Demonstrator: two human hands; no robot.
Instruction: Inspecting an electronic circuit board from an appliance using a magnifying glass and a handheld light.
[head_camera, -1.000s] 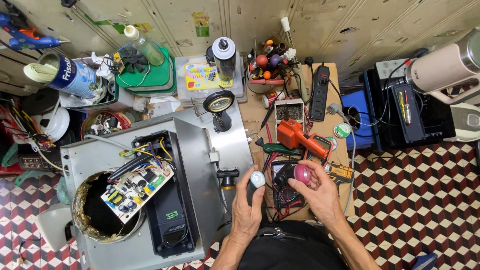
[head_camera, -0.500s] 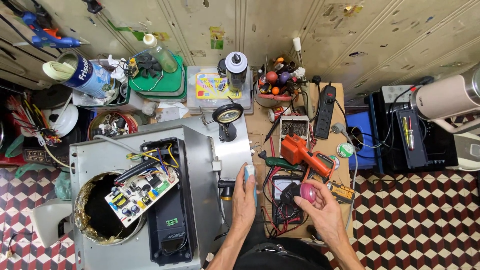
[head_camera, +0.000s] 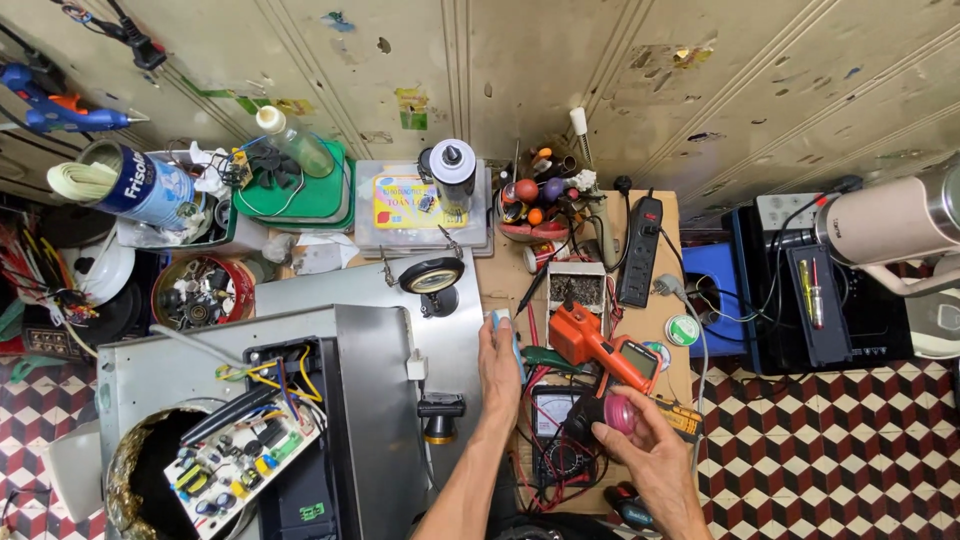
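On the cluttered worktop (head_camera: 590, 275), the left hand (head_camera: 499, 362) closes its grip on a small pale blue object (head_camera: 497, 320) beside the metal housing (head_camera: 400, 340); the right hand (head_camera: 640, 450) pinches a pink round piece (head_camera: 619, 412) above tangled red leads (head_camera: 545, 400), which could snag and drag the orange meter (head_camera: 605, 350); behind stand a blue-labelled tin (head_camera: 140, 185) and a yellow-labelled box (head_camera: 420, 205).

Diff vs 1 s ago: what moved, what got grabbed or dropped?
Left hand carried the pale blue piece forward along the metal casing; grip unchanged. Right hand holds the pink round thing as before, over the meters. Nothing let go; bench clutter unchanged.
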